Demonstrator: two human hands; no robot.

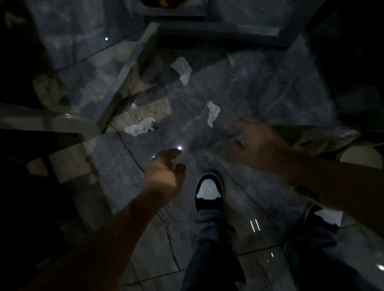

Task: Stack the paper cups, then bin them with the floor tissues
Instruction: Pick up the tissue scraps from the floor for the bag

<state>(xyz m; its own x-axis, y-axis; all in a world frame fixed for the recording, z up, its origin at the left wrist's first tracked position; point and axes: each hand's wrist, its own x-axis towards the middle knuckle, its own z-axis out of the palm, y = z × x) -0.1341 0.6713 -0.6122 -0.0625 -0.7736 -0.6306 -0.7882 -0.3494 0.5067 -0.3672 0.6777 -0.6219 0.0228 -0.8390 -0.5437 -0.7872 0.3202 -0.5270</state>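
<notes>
Three crumpled white tissues lie on the dark marbled floor: one far ahead [183,70], one in the middle [213,112], one to the left [140,127] near a table leg. A fainter pale scrap [232,60] lies further right. My left hand [166,173] hovers above the floor, fingers loosely curled and empty. My right hand [258,142] is spread, fingers apart, just right of and below the middle tissue, and holds nothing. No paper cups show in this dim view.
Pale table legs and frame [126,73] cross the upper left, with a crossbar [217,32] at the top. My two dark shoes with white toes [208,188] stand on the tiles. A round pale object [361,157] sits at the right edge.
</notes>
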